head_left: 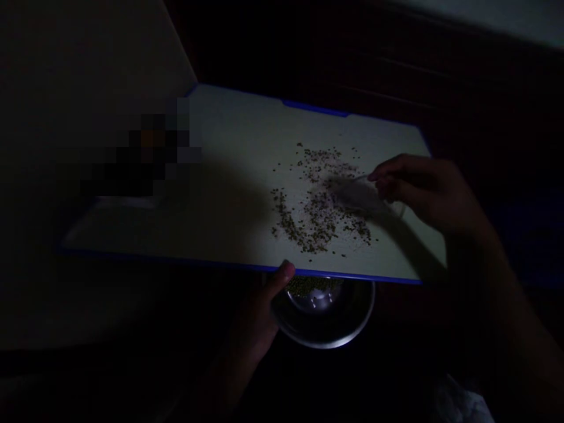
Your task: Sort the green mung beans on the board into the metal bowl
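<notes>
Largest in view: pale board (229,129) with blue edging, near edge above a round metal bowl (324,342) and hiding part of its mouth. Next in size: left hand (259,317), clasping that edge, thumb on top, other fingers hidden underneath; right hand (423,191), over the board's right part, thumb and forefinger pinching a thin translucent sheet (359,195). Cannot tell its exact kind in such dim light. Smallest: scattered grains (288,223), dark and loose on the board's right half, around the sheet's tip; green grains (311,286) inside the bowl.

Possible mishaps: spill beside the bowl, from tipping the board or sweeping too far right; slip of the board, from reliance on the left hand alone; stray grains left behind, from a sheet bending under pressure.

Orientation: board's long axis left to right, dropping slightly rightward in view; sheet pointing left into the scattered grains, long axis roughly parallel.
</notes>
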Action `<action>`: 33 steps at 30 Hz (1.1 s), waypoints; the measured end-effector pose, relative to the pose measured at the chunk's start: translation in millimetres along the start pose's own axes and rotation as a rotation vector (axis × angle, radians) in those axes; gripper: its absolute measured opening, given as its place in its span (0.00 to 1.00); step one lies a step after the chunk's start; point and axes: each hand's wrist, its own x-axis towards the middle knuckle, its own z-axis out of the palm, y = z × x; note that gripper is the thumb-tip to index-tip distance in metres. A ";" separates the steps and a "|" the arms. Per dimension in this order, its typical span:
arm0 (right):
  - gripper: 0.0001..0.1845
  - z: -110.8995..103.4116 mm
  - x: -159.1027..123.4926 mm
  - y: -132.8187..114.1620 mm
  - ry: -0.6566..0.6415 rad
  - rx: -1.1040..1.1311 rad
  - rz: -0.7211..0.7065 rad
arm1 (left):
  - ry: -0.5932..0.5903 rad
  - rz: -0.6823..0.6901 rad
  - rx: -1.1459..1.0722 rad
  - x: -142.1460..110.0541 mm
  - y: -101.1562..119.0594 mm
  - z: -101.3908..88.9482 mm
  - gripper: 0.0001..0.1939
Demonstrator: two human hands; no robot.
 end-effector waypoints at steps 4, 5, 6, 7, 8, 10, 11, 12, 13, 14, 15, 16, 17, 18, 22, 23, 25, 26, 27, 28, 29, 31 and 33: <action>0.09 19.7 -55.7 13.1 0.236 -0.023 0.048 | -0.055 0.017 -0.054 5.0 -0.5 4.4 0.39; 0.10 24.0 -67.6 17.5 0.290 -0.022 0.061 | -0.072 0.018 -0.060 6.1 -0.9 5.1 0.39; 0.10 27.7 -77.9 21.6 0.329 -0.019 0.078 | -0.089 0.018 -0.064 6.9 -1.3 5.7 0.39; 0.10 30.7 -86.3 25.1 0.360 -0.012 0.093 | -0.107 0.017 -0.069 7.6 -1.7 6.3 0.38; 0.11 33.0 -92.8 28.1 0.383 -0.002 0.108 | -0.124 0.015 -0.074 8.2 -2.0 6.8 0.36; 0.11 35.5 -100.5 32.4 0.381 0.020 0.135 | -0.151 0.000 -0.082 9.4 -2.5 7.5 0.32; 0.11 36.0 -102.1 34.1 0.362 0.030 0.146 | -0.160 -0.012 -0.082 9.9 -2.6 7.8 0.29; 0.11 36.1 -102.6 35.7 0.336 0.041 0.155 | -0.167 -0.026 -0.080 10.3 -2.5 8.3 0.27; 0.11 35.9 -102.5 37.5 0.309 0.050 0.162 | -0.171 -0.038 -0.078 10.7 -2.3 8.8 0.26; 0.12 35.5 -101.8 39.4 0.286 0.059 0.167 | -0.172 -0.046 -0.076 11.0 -2.0 9.6 0.25; 0.13 35.1 -101.0 41.5 0.267 0.067 0.170 | -0.172 -0.049 -0.076 11.2 -1.5 10.7 0.24; 0.14 34.8 -100.0 43.7 0.249 0.071 0.172 | -0.170 -0.047 -0.078 11.2 -0.8 12.0 0.23; 0.15 34.5 -99.1 45.9 0.232 0.073 0.175 | -0.168 -0.042 -0.080 11.1 -0.1 13.3 0.23; 0.17 34.3 -98.1 47.9 0.216 0.073 0.177 | -0.165 -0.036 -0.082 10.9 0.7 14.7 0.22; 0.21 34.1 -94.5 53.5 0.169 0.065 0.192 | -0.164 -0.006 -0.081 10.3 2.1 17.6 0.21; 0.21 34.1 -93.7 54.0 0.159 0.063 0.196 | -0.161 -0.001 -0.081 10.4 2.0 17.7 0.22; 0.22 34.1 -92.2 54.3 0.141 0.054 0.201 | -0.153 -0.001 -0.085 10.6 1.5 17.7 0.22; 0.22 34.2 -91.7 54.0 0.135 0.049 0.201 | -0.150 -0.007 -0.086 10.6 1.4 17.7 0.22; 0.22 34.2 -91.3 53.5 0.130 0.043 0.200 | -0.147 -0.014 -0.088 10.5 1.5 17.8 0.22; 0.23 34.3 -91.2 52.9 0.126 0.037 0.198 | -0.142 -0.021 -0.090 10.1 1.9 18.0 0.22; 0.23 34.6 -91.2 52.3 0.125 0.032 0.196 | -0.136 -0.030 -0.089 9.5 2.5 18.2 0.21; 0.22 35.6 -91.5 51.1 0.132 0.022 0.191 | -0.119 -0.043 -0.087 8.0 4.0 18.4 0.19; 0.22 37.8 -91.5 49.8 0.150 0.014 0.185 | -0.107 -0.049 -0.084 6.5 5.2 18.0 0.19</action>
